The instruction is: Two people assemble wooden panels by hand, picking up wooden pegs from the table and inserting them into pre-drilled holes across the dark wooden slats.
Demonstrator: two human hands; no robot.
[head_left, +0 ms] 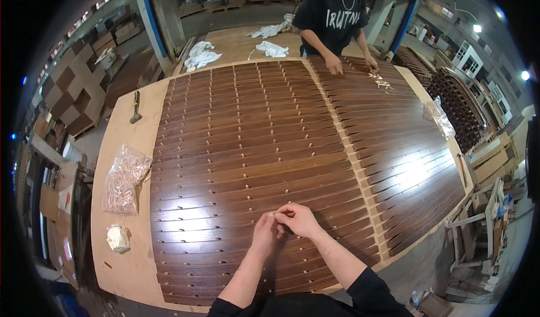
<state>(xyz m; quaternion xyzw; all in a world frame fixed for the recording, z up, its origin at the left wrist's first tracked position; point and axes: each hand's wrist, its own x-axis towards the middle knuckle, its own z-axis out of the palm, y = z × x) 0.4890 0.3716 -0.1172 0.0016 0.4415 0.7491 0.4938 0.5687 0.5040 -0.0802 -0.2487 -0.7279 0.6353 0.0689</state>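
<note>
My left hand (264, 234) and my right hand (299, 220) meet above the near middle of a wide row of dark brown wooden boards (225, 173). Both have their fingertips pinched together at one spot, and whatever they hold there is too small or hidden to make out. Short pale wooden dowels (247, 186) stand up from the boards in several rows running from near to far. Some dowels close to my hands are covered by my wrists and forearms.
A clear bag of dowels (125, 182), a whitish crumpled bundle (118, 238) and a hammer (135, 108) lie on the left of the pale tabletop (121, 128). Across the table a co-worker (332, 22) handles a loose dowel pile (379, 82). Another plastic bag (440, 117) rests on the right edge.
</note>
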